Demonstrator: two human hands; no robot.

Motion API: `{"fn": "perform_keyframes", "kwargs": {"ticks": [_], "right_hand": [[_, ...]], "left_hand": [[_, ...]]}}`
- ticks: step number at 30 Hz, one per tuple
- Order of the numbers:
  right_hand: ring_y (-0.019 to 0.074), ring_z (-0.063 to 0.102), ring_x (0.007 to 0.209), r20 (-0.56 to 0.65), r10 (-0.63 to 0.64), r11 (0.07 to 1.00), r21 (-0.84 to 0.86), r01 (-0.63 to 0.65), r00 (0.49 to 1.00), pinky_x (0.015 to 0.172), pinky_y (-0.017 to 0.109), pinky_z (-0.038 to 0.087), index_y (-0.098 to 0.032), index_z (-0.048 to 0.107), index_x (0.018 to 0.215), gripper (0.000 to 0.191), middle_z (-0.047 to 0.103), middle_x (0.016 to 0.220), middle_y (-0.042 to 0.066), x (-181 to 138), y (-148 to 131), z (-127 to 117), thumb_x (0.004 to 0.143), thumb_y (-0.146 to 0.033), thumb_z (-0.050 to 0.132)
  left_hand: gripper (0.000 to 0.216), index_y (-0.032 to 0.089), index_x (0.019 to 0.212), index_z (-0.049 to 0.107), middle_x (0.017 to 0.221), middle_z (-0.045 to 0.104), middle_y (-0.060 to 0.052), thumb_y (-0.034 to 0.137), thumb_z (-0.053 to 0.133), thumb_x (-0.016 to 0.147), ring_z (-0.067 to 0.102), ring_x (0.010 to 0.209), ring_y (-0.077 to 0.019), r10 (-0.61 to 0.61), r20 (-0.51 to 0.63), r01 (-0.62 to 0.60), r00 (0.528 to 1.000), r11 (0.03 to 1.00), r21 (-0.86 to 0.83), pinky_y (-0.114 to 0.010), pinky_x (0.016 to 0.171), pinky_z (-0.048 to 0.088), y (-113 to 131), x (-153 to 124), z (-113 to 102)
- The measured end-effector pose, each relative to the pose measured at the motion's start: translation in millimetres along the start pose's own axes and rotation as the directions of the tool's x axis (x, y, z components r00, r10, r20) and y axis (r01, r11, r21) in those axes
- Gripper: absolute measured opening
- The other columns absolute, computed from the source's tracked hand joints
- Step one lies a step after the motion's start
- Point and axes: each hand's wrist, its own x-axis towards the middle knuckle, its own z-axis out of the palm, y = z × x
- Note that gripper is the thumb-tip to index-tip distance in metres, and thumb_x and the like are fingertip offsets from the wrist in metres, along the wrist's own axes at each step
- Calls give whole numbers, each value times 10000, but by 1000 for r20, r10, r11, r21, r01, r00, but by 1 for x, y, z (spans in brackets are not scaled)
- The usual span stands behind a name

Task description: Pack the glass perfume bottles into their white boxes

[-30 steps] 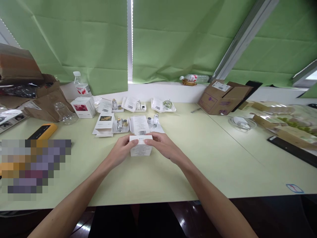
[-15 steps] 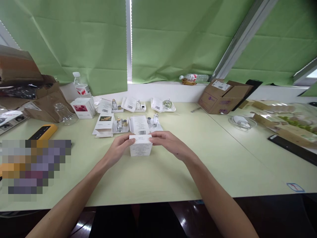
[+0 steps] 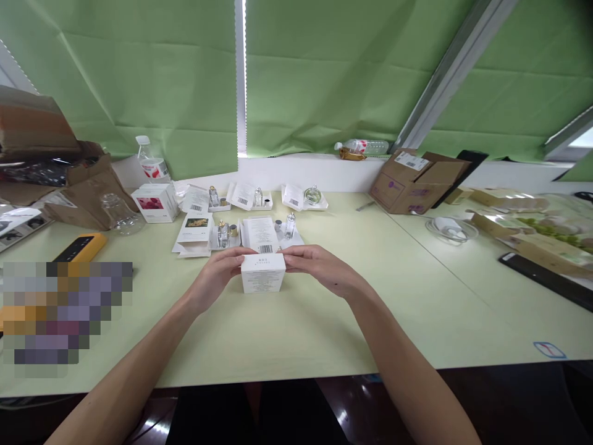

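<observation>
A small white printed carton (image 3: 262, 276) stands upright on the table in front of me, its printed top closed. My left hand (image 3: 217, 272) is closed on its left side, with the thumb at the upper left edge. On the opposite side my right hand (image 3: 319, 267) grips it, fingers behind and thumb at the upper right edge; some fingertips are hidden behind the carton. Just beyond lie an opened white box (image 3: 260, 233) with a barcode and a clear glass perfume bottle (image 3: 290, 226). To their left are another perfume bottle (image 3: 223, 235) and an opened box with a flower picture (image 3: 195, 228).
Several more opened boxes and a round green perfume bottle (image 3: 312, 196) form a back row. A white box (image 3: 155, 203) and water bottle (image 3: 152, 162) stand at left. Cardboard box (image 3: 396, 185), white cable (image 3: 450, 228) and black bar (image 3: 546, 278) are at right.
My thumbs have slid from the carton's top out to its side edges, so more of the printed top shows. The carton has stayed almost in place.
</observation>
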Motion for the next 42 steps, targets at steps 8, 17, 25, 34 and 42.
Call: {"fn": "perform_keyframes", "kwargs": {"ticks": [8, 17, 25, 34, 42], "right_hand": [[213, 597, 1122, -3, -6, 1000, -4, 6, 1000, 1048, 448, 394, -250, 676, 1185, 369, 672, 1184, 57, 1, 2, 2, 907, -457, 550], [221, 580, 1159, 18, 10, 1000, -5, -10, 1000, 1058, 445, 383, -258, 659, 1210, 400, 656, 1220, 53, -1, -2, 4, 927, -493, 502], [245, 571, 1154, -37, 33, 997, -73, -35, 999, 1058, 435, 388, -262, 679, 1175, 425, 651, 1216, 47, -3, -4, 9, 874, -543, 571], [241, 608, 987, -121, -13, 974, -226, -15, 993, 903, 404, 461, -234, 714, 1009, 376, 681, 1008, 50, -1, -4, 14, 884, -542, 539], [222, 623, 935, -145, -70, 985, -169, 45, 987, 787, 345, 484, -210, 702, 963, 322, 685, 960, 45, 6, 1, 29, 884, -486, 556]], "left_hand": [[258, 195, 1044, 707, 1136, 680, -92, 349, 585, 877, 590, 1061, -261, 77, -16, -76, 997, 994, 79, -376, 911, 424, -1, -2, 0], [268, 210, 1060, 706, 1128, 687, -79, 373, 591, 880, 604, 1034, -246, 103, -9, -100, 995, 985, 141, -352, 894, 432, -3, -1, -4], [261, 208, 1061, 706, 1104, 691, -79, 361, 589, 886, 607, 1009, -240, 119, -24, -113, 993, 979, 168, -361, 887, 437, -5, 0, -5], [314, 201, 1146, 670, 1111, 687, -71, 365, 610, 885, 601, 997, -234, 114, 19, -115, 993, 984, 134, -326, 844, 438, -9, -2, 2], [294, 191, 1126, 668, 1108, 677, -60, 355, 597, 893, 597, 959, -218, 147, -7, -142, 989, 964, 224, -311, 828, 443, -10, -1, 8]]}}
